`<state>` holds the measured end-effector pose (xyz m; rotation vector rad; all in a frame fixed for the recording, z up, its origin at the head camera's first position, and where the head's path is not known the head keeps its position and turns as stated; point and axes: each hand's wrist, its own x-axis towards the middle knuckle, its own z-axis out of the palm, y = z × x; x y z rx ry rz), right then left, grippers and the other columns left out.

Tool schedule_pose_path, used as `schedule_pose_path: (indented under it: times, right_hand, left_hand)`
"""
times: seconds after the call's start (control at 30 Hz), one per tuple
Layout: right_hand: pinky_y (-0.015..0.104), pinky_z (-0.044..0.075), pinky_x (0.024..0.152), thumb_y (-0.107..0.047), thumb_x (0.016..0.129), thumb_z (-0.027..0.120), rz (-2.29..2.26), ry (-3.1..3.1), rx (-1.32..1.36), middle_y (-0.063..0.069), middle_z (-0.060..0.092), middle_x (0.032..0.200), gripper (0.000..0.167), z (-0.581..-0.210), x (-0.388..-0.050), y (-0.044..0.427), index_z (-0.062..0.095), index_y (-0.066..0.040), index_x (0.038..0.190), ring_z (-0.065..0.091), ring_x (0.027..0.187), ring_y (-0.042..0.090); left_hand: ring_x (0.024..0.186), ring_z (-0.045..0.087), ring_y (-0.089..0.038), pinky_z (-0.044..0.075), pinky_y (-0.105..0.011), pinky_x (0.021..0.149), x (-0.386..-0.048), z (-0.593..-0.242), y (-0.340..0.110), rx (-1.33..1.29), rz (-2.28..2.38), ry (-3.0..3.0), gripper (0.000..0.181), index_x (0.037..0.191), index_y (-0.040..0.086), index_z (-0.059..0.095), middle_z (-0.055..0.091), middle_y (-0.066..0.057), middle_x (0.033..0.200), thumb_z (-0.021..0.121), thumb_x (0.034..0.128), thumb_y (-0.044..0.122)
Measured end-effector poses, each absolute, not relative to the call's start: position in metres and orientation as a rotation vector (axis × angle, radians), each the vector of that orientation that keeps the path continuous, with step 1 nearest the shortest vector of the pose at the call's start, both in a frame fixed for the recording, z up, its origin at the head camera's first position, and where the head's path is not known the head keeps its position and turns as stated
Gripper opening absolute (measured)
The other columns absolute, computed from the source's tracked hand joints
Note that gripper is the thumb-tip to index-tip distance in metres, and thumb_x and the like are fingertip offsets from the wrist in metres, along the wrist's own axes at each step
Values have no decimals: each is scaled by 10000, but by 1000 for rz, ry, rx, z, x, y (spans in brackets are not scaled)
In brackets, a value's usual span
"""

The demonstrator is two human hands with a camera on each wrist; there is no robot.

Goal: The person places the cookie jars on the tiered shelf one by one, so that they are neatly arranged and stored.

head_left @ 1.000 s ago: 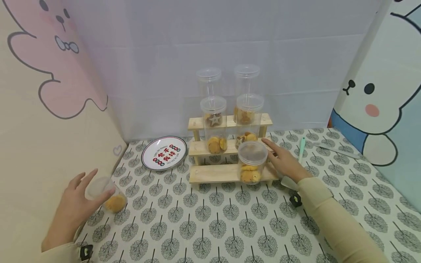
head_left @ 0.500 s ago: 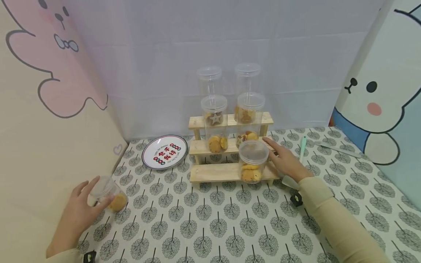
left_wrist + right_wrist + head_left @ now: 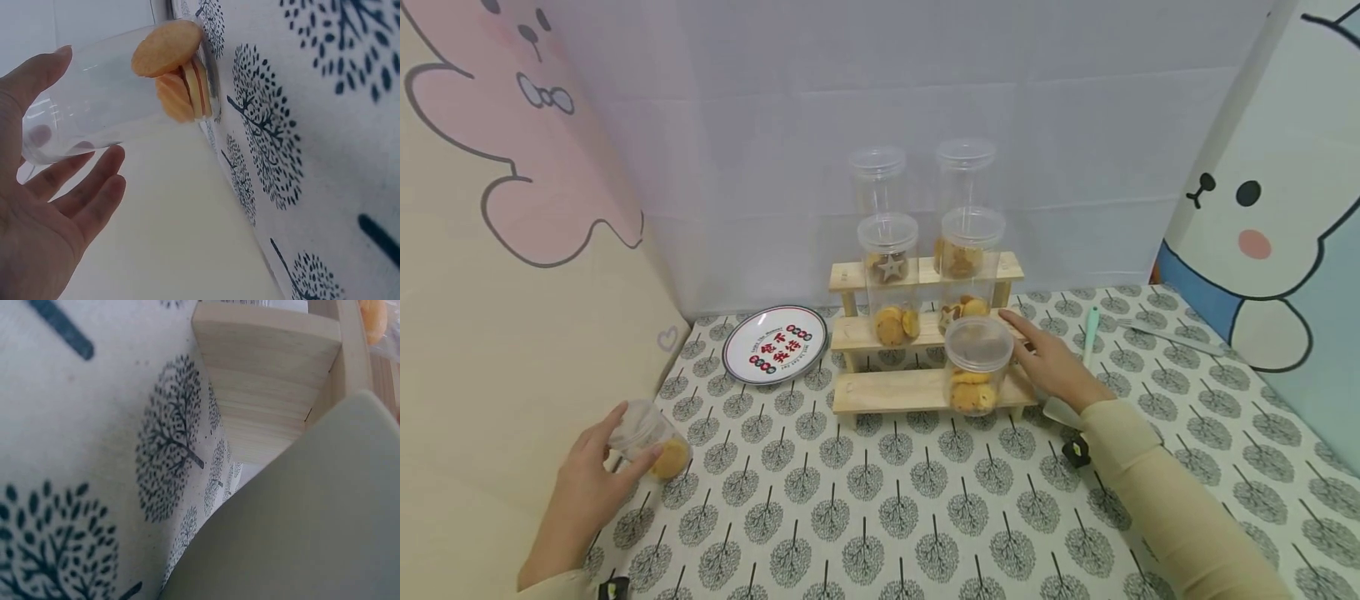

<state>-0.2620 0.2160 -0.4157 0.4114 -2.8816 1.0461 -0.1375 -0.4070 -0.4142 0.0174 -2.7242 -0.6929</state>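
On the left, my left hand (image 3: 598,479) curves round a clear cookie jar (image 3: 651,429) standing on the table. In the left wrist view the thumb lies on one side of the jar (image 3: 103,87) and fingers show on the other. Cookies (image 3: 175,69) sit at its bottom. My right hand (image 3: 1054,362) rests at the right end of the wooden tiered shelf (image 3: 887,393), its index finger extended. It is just beside the lidded cookie jar (image 3: 976,362) on the bottom tier. In the right wrist view a pale surface, likely the sleeve (image 3: 300,537), hides this hand.
Several taller lidded jars, two being a front jar (image 3: 889,275) and its neighbour (image 3: 973,271), stand on the upper tiers. A plate (image 3: 775,344) lies left of the shelf. A green-handled spatula (image 3: 1091,329) and a fork (image 3: 1176,337) lie to the right on the patterned tablecloth (image 3: 865,500).
My left hand has moved slightly right and closed in round the jar at the left, which sits a little further right. My right hand has stayed by the shelf.
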Motion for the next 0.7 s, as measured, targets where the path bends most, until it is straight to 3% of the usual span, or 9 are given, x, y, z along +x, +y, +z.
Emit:
schedule_pose_path:
  times: [0.1,0.6,0.67,0.7]
  right_hand:
    - [681,450,968,-537,1056,320,1046,-2881,413,233,439,1502,599,-416,-262,216,196,-321,1602,580,1178,410]
    - [680,450,970,-552,1051,319,1059,-2881,412,217,422,1521,596,-418,-264,218,196,-348,1598,573,1189,403]
    - [679,447,974,-554,1050,317,1058,-2882,410,214,421,1524,597,-418,-264,218,196,-349,1598,571,1194,403]
    - [679,446,976,-555,1050,317,1058,-2883,409,214,422,1523,598,-418,-264,217,196,-348,1598,570,1195,404]
  left_hand:
    - [1030,529,-554,458,-708,805,-137,-415,-406,13,-693,-2714,855,1567,57,276,462,-373,1296,746,904,322]
    - [1118,544,-526,464,-658,907,-139,-411,-401,57,-774,-2721,882,1564,82,306,467,-345,1353,782,872,354]
    - [1118,551,-505,471,-635,905,-141,-410,-399,41,-772,-2713,879,1559,84,321,477,-333,1350,791,865,348]
    - [1116,557,-496,511,-557,926,-141,-409,-398,34,-763,-2711,879,1556,84,328,482,-328,1350,794,861,352]
